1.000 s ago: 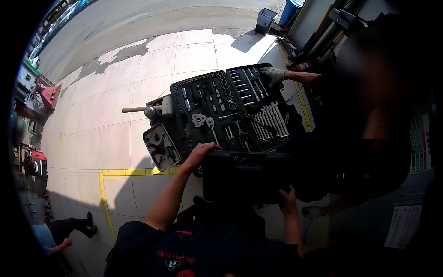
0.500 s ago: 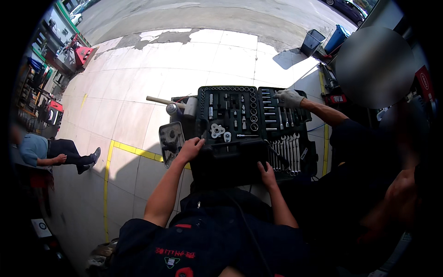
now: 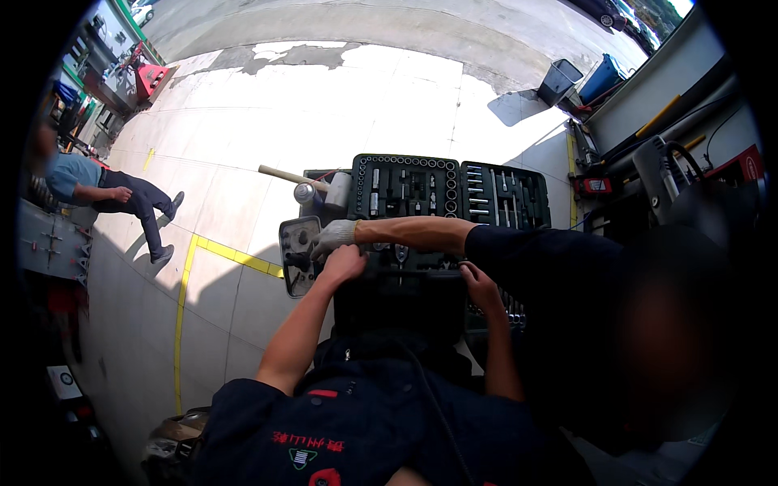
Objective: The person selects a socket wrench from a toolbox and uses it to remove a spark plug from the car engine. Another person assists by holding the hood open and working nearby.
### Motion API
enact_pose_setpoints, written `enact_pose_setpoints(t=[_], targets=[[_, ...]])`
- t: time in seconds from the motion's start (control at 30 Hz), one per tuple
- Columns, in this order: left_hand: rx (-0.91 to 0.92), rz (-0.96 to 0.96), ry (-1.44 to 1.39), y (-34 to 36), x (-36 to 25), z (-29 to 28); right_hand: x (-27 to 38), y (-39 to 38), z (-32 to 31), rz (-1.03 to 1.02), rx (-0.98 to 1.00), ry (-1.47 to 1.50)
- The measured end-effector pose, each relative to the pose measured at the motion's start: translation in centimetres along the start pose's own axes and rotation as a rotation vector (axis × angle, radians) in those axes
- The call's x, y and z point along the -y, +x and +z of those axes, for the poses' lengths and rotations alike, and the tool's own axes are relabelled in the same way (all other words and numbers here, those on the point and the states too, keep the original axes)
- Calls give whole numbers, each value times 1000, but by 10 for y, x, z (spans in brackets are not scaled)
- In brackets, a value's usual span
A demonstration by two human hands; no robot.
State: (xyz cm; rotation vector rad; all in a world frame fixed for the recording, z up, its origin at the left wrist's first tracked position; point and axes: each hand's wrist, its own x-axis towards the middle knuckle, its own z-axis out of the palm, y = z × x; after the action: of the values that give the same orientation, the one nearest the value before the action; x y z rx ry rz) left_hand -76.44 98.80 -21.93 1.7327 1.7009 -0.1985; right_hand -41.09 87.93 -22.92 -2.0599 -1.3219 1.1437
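Observation:
A socket-set tool case (image 3: pixel 405 160) lies spread open in front of me, with sockets, ratchets and wrenches in its moulded slots. My left hand (image 3: pixel 347 263) is closed on the left end of the case's dark near edge. At the right end of that edge my right hand (image 3: pixel 480 285) has its fingers curled over it. A co-worker's arm reaches across the case from the right. Its gloved hand (image 3: pixel 332 238) is at the grey tray (image 3: pixel 309 279) beside my left hand. The co-worker's sleeve and arm hide part of the sockets and most of the wrenches.
A mallet with a wooden handle (image 3: pixel 284 176) and a spray can (image 3: pixel 305 194) stand left of the case. Another person (image 3: pixel 121 194) is at the far left. Yellow lines (image 3: pixel 235 255) mark the tiled floor. Bins (image 3: pixel 559 81) stand at the back right.
The co-worker's gloved hand has moved from the case's right part leftward to the grey tray. My right hand has risen to the near edge and closed. The person at left has shifted.

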Motion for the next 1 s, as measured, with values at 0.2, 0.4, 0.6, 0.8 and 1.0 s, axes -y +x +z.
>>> enact_pose_setpoints(t=[0.2,0.4,0.6,0.8,1.0], targets=[[-41,-13,-59,-27,5,-4,71,15,14,-13,165,-269],[-74,190,-166,-68,14,-3,23,30,16,-158,-105,-95],[-192,424,24,-103,11,-10,-30,16,-17,-148,-331,38],[-330,608,77,-143,19,-1,-41,-5,-5,-110,-284,8],[-442,666,31,-162,35,-7,-33,-37,17,-67,-31,-53]])
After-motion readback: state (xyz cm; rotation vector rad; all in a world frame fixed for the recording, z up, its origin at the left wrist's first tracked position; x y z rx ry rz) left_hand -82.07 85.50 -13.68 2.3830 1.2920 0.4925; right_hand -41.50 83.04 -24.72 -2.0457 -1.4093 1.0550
